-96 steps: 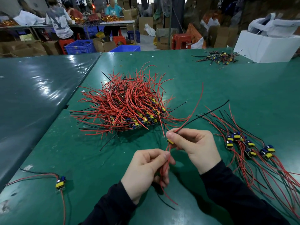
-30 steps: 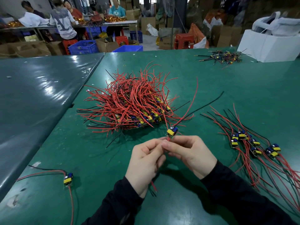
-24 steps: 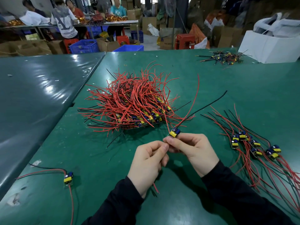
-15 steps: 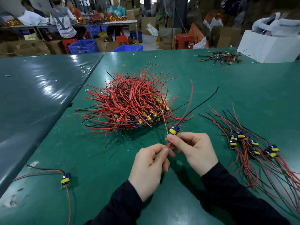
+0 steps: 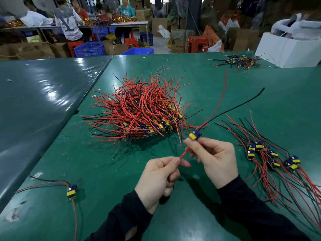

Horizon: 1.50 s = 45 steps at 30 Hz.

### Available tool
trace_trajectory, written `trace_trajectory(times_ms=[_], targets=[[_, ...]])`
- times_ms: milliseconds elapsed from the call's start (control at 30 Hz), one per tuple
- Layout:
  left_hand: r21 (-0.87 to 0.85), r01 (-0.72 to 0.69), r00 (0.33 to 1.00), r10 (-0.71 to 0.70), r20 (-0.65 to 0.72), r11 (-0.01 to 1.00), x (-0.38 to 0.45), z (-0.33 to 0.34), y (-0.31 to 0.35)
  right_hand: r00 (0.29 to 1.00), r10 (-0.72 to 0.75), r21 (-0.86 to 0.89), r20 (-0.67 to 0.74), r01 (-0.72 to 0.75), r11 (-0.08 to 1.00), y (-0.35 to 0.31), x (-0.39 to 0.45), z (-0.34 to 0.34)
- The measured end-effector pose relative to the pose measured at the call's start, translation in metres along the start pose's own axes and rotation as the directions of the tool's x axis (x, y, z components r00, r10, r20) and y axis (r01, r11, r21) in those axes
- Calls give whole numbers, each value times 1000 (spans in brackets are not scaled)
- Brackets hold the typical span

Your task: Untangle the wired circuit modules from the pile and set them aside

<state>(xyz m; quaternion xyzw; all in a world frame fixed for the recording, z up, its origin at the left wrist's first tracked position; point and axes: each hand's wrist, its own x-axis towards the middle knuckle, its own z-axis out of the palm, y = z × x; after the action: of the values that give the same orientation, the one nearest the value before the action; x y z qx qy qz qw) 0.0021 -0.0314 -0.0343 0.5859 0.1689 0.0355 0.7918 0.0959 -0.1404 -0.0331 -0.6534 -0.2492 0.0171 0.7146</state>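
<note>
The small yellow-and-blue circuit module (image 5: 195,135), pinched at the right hand's (image 5: 216,160) fingertips just right of the tangled red-wire pile (image 5: 139,110), looks light and rigid, while its limp red leads (image 5: 184,152), pinched by the left hand (image 5: 159,180), suit gentle pulling.

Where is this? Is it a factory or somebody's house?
Most likely a small factory or assembly workshop. A big pile of red-wired circuit modules sits on a long green worktable, more people work at another table behind, and cardboard boxes and blue crates stand on the floor.
</note>
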Motion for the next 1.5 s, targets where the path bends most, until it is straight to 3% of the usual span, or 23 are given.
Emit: trace_trajectory(times_ms=[133, 333, 400, 500, 567, 633, 733, 933, 1000, 1100, 1200, 1267, 1367, 1500], targets=[[55, 62, 998, -63, 24, 997, 0, -3, 0, 997, 70, 64, 25, -71, 995, -1, 2, -1], [87, 169, 985, -171, 10, 982, 1, -9, -1, 992, -47, 16, 116, 45, 999, -6, -10, 3], [112, 114, 993, -110, -41, 987, 1, -7, -1, 997, -28, 39, 67, 26, 999, -7, -6, 2], [200, -80, 988, 105, -115, 977, 0, -3, -3, 997, 61, 87, -57, -56, 995, -6, 2, -1], [241, -136, 979, 168, -117, 961, -1, -2, -3, 990, 130, 159, -59, -119, 980, -7, 4, -2], [180, -97, 987, 118, -106, 979, -1, -2, -1, 978, 203, 200, 47, -209, 957, -7, 3, -2], [60, -14, 994, 20, -105, 998, 0, -6, 3, 954, 227, 98, 193, -249, 963, -7, 1, 1], [39, 15, 999, -16, 32, 999, 0, -5, 2, 990, 103, 45, 100, -108, 993, -8, 2, -1], [129, -62, 996, 52, 77, 990, -2, -3, 3, 989, 106, 53, 105, -112, 992, -7, 2, -2], [381, -351, 936, 312, 161, 856, -4, -1, 1, 977, 158, 60, 147, -168, 984, -6, 1, 0], [405, -453, 891, 399, 216, 794, -4, -3, 3, 970, 184, 107, 158, -202, 973, -5, 2, 0], [341, -401, 915, 352, 199, 850, -3, -6, 5, 978, 164, 151, 132, -183, 971, -6, 3, 0], [176, -199, 967, 164, 194, 964, 0, -12, 8, 984, 140, 191, 108, -159, 969, -6, 5, -2], [189, -191, 963, 147, 224, 963, -1, -14, 10, 986, 134, 197, 103, -152, 969, -7, 5, -1]])
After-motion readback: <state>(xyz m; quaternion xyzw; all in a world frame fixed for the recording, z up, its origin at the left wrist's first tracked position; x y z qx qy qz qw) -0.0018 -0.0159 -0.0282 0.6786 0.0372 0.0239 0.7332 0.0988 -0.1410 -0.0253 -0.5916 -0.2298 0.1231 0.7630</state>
